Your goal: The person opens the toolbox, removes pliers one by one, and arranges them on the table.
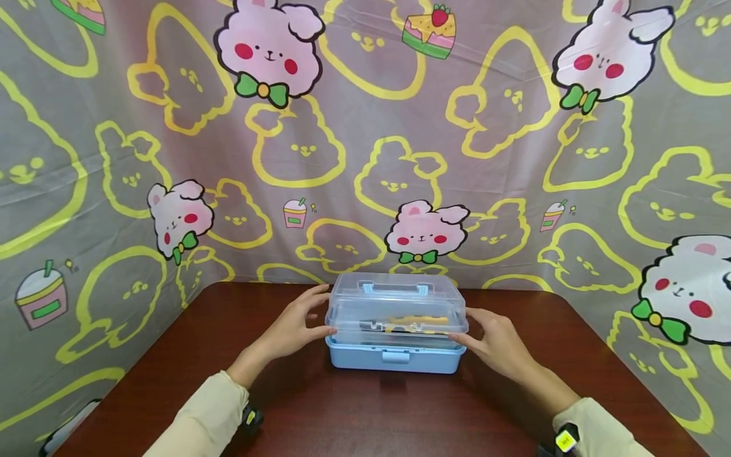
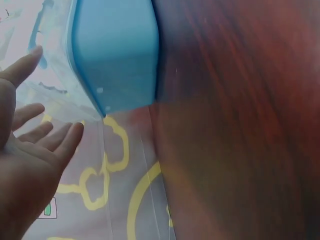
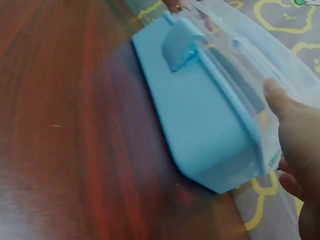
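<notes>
A storage box stands on the table with a light-blue base [image 1: 365,358] and a clear lid [image 1: 348,295] over it. The lid carries a blue-ended handle [image 1: 394,289]. On the base's front, the blue latch [image 3: 182,45] sticks outward. Yellow-and-black items [image 1: 417,320] show through the clear plastic. My left hand [image 1: 294,324] is at the lid's left end, fingers spread, thumb tip right at the front corner. At the other end, my right hand [image 1: 499,343] holds the lid's corner, thumb on the front and fingers bent at the side.
The brown wooden table [image 1: 320,412] reaches forward to a patterned cloth [image 1: 354,209], which hangs close behind the box and along both sides. A wrist camera [image 1: 565,438] is strapped on the right sleeve, another dark device [image 1: 251,417] on the left.
</notes>
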Available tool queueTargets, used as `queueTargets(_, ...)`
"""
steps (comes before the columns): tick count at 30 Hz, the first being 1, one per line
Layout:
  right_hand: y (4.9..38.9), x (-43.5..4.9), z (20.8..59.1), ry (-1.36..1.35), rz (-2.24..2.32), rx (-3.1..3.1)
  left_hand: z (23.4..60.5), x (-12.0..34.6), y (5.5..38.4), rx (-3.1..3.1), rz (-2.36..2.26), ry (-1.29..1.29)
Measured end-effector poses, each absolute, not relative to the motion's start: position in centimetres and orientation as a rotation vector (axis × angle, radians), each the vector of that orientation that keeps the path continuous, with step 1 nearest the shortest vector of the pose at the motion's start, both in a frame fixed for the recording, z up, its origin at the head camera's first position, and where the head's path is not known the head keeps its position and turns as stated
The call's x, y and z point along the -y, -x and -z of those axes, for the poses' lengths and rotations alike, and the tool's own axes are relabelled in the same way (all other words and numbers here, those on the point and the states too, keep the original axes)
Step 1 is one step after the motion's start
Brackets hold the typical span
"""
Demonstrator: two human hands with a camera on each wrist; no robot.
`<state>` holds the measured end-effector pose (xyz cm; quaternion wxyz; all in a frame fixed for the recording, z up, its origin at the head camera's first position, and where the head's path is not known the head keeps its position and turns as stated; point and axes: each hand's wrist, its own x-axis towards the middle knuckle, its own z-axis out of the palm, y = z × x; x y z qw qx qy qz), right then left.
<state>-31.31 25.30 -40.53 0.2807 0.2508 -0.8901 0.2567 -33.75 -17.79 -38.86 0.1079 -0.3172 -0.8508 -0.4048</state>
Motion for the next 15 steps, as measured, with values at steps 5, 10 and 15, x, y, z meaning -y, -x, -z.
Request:
queueTargets(5,32.0,-25.9,39.9,-0.702,-0.756,2.370,39.1,18.1,34.3,2.438,1.168,0.973)
queueTargets(10,32.7,-26.4,39.8,-0.732,-0.857,2.346,39.6,18.2,34.8,2.378,1.175,0.984)
queueTargets(15,33.7,-26.8,40.2,-0.727,-0.970,2.281,40.1,18.0,35.4,2.355,1.226,1.045)
